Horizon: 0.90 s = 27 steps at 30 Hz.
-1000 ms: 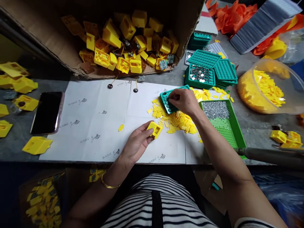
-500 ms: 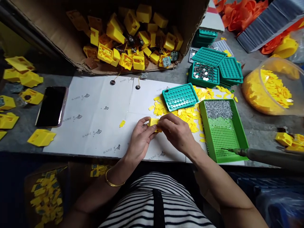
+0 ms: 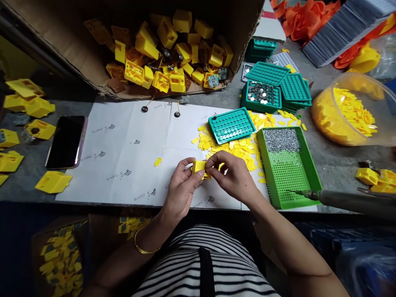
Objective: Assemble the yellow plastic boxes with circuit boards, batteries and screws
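My left hand [image 3: 182, 185] is closed around a small yellow plastic housing [image 3: 199, 166] whose upper face has a pattern of small holes. The fingers of my right hand [image 3: 232, 175] are pinched together at the housing's right side; whatever lies between those fingertips is too small to make out. Just beyond my hands, a teal tray [image 3: 233, 126] of small round pieces rests among loose flat yellow pieces [image 3: 241, 154]. One single yellow piece [image 3: 158, 161] lies apart on the white paper, left of my hands.
A cardboard box [image 3: 74, 74] of yellow housings stands behind. Right are a green tray [image 3: 287, 185] with small metal screws, a screwdriver [image 3: 340, 200] reaching over it, stacked teal trays [image 3: 262, 103] and a clear tub [image 3: 328, 119] of yellow pieces. Left lies a phone [image 3: 66, 142].
My right hand's fingers have shifted slightly at the housing's right side, with the hand more opened out behind the pinch. My left hand keeps its hold. The whole view has shifted a little.
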### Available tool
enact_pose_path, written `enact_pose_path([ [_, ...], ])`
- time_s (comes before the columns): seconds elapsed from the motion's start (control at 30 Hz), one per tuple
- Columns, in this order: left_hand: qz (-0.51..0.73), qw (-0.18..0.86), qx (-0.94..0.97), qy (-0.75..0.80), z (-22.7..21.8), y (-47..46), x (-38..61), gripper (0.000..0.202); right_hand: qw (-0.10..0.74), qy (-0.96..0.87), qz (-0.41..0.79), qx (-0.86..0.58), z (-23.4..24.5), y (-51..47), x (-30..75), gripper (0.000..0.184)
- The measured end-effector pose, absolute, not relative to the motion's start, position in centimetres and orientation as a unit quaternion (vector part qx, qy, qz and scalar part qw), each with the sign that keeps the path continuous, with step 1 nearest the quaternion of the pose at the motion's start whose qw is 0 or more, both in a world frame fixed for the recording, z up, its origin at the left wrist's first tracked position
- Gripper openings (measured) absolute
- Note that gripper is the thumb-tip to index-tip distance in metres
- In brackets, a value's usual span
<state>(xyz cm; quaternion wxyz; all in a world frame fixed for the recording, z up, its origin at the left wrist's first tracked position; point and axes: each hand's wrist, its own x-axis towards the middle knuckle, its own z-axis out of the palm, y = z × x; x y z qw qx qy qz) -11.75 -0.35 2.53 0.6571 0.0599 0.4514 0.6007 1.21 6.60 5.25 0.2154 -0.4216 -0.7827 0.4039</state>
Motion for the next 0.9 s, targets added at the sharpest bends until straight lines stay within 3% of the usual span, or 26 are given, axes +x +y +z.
enact_pose_path([
  [0.2,0.591,0.683,0.024,0.429,2.6,0.1,-12.2,0.039,0.216,-0.728,0.496,-0.421,5.1,7.3,1.4,0.005],
  [0.37,0.575,0.708,-0.013,0.409,2.7,0.4,-12.7,0.032,0.248,-0.650,0.595,-0.402,5.2,8.3,1.9,0.013],
  [0.47,0.566,0.719,-0.011,0.404,2.7,0.6,-12.9,0.031,0.277,-0.651,0.569,-0.420,5.3,8.9,2.1,0.015],
  [0.63,0.570,0.707,-0.005,0.419,2.4,0.5,-13.0,0.032,0.204,-0.758,0.470,-0.404,5.7,9.0,1.7,0.006],
  [0.9,0.580,0.680,0.040,0.446,2.4,-0.1,-12.9,0.035,0.158,-0.721,0.523,-0.425,5.0,8.2,0.5,0.006],
])
